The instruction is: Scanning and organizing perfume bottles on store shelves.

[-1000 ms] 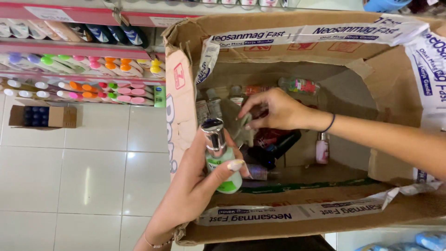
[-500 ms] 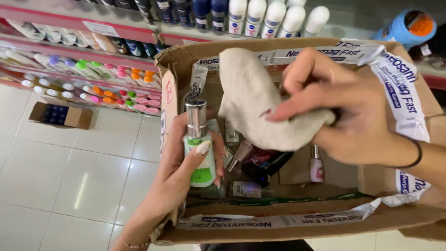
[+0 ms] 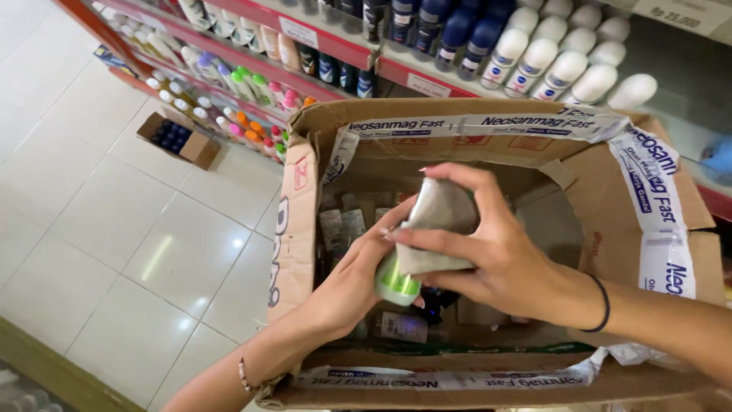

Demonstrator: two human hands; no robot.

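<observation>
Gripping bottle (image 3: 396,281) and cloth (image 3: 438,221), both hands over carton (image 3: 488,122), tiled floor (image 3: 114,229), stocked shelves (image 3: 396,69).

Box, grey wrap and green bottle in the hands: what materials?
Box: brown corrugated cardboard, matte, with creased flaps and torn printed tape. Cloth: soft grey fabric by its folds, matte; the right hand presses it around the bottle. Bottle: probably plastic, glossy light green with a highlight; the left hand holds it.
</observation>
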